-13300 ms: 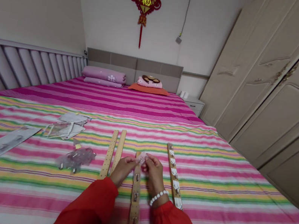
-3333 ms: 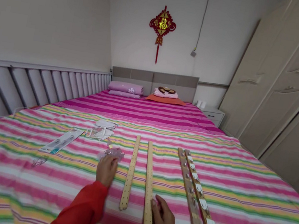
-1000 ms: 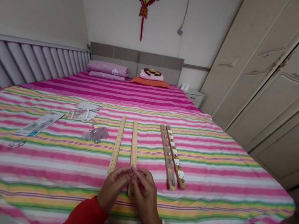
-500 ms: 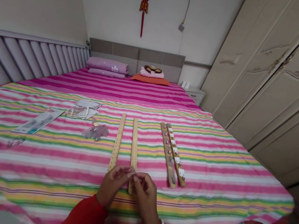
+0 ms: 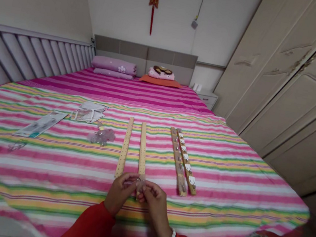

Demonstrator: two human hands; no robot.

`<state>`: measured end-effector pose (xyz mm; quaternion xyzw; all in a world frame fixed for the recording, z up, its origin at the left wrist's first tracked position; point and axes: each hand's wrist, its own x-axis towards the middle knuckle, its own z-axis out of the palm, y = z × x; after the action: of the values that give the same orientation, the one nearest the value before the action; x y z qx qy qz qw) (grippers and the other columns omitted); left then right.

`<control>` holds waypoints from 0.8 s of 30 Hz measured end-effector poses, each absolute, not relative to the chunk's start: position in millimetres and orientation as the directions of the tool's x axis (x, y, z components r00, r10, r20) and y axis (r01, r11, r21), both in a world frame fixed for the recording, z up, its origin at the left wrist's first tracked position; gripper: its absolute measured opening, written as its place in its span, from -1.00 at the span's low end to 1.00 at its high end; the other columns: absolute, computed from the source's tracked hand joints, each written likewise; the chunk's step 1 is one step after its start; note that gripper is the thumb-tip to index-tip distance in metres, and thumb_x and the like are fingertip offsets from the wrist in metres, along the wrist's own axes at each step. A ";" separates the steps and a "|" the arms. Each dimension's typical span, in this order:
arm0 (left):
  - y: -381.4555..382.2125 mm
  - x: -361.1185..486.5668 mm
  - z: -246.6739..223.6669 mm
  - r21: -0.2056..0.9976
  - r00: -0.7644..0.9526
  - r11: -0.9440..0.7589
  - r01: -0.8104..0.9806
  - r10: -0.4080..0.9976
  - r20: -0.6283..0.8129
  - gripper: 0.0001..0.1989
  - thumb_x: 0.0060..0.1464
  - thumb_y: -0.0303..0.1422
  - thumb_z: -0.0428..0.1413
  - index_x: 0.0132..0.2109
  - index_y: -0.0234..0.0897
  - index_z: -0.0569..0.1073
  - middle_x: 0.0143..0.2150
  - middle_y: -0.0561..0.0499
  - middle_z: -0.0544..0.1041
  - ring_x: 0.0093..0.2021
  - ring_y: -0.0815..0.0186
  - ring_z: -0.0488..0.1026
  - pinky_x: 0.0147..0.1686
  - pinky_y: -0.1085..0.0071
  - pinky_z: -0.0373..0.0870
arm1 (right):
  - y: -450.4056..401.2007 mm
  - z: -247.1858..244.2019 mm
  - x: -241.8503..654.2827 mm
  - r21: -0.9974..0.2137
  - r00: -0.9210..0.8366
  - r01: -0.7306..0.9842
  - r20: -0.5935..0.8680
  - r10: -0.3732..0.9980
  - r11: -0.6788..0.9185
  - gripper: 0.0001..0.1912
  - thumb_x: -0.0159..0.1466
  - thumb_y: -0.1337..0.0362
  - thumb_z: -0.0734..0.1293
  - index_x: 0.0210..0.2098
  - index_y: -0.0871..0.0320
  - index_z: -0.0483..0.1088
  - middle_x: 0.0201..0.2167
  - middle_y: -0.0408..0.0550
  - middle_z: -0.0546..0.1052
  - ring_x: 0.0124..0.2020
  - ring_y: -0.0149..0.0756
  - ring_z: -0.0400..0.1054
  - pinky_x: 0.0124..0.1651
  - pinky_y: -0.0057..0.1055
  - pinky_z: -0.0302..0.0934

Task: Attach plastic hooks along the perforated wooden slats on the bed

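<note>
My left hand (image 5: 120, 191) and my right hand (image 5: 155, 199) come together over the near end of a perforated wooden strip (image 5: 143, 148). Between the fingertips of both is a small clear plastic hook (image 5: 140, 182), partly hidden by the fingers. A second perforated wooden strip (image 5: 124, 147) lies just left, parallel to the first. To the right are two more strips: one carries clear pieces with metal hooks (image 5: 178, 160), the other white pieces with metal hooks (image 5: 186, 161). A pile of clear plastic pieces (image 5: 102, 136) lies left of the bare strips.
On the striped bedspread (image 5: 53, 182), at left, lie a flat package (image 5: 41, 125), several opened packets (image 5: 88, 112) and a small bundle of thin loops (image 5: 17, 145). Pillows (image 5: 114, 65) rest at the headboard; a wardrobe (image 5: 295, 97) stands on the right.
The view has tilted down slightly. Both hands stay together at the strip's near end, and the clear piece between the fingers has turned and now shows more.
</note>
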<state>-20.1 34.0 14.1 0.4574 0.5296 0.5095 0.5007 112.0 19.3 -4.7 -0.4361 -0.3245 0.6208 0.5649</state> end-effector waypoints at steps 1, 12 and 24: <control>34.9 -20.3 14.3 0.998 -0.084 0.061 -0.020 0.995 -0.062 -0.66 -0.29 -0.23 0.31 -0.30 -0.33 0.57 -0.32 -0.11 0.59 -0.25 0.19 0.52 -0.25 0.35 0.45 | 19.7 -6.1 112.1 -0.891 0.022 -0.427 -0.179 0.984 -0.153 -0.55 -0.14 0.04 0.53 -0.39 0.24 0.48 -0.66 -0.13 0.50 -0.64 -0.39 0.35 -0.54 -0.47 0.23; 45.1 -21.3 4.1 0.993 -0.084 0.097 -0.060 0.991 -0.102 -0.56 -0.37 -0.31 0.32 -0.22 -0.35 0.55 -0.21 -0.15 0.59 -0.16 0.16 0.50 -0.18 0.30 0.44 | 30.5 -13.1 113.7 -0.885 0.037 -0.434 -0.205 0.978 -0.169 -0.58 -0.16 0.10 0.53 -0.43 0.20 0.38 -0.67 -0.16 0.50 -0.71 -0.39 0.35 -0.61 -0.46 0.27; 47.9 -17.5 -2.7 0.980 -0.087 0.160 -0.120 0.982 -0.170 -0.57 -0.43 -0.37 0.32 -0.26 -0.36 0.55 -0.26 -0.15 0.59 -0.21 0.16 0.51 -0.22 0.30 0.44 | 32.0 -7.5 117.5 -0.954 0.070 -0.262 -0.167 0.983 -0.143 -0.69 -0.11 0.12 0.48 -0.47 0.19 0.41 -0.74 -0.27 0.38 -0.73 -0.49 0.19 -0.66 -0.52 0.07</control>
<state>-17.5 47.9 -2.7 0.4032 0.5345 0.5076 0.5423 117.5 32.0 -7.5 -0.4913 -0.3670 0.5746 0.5420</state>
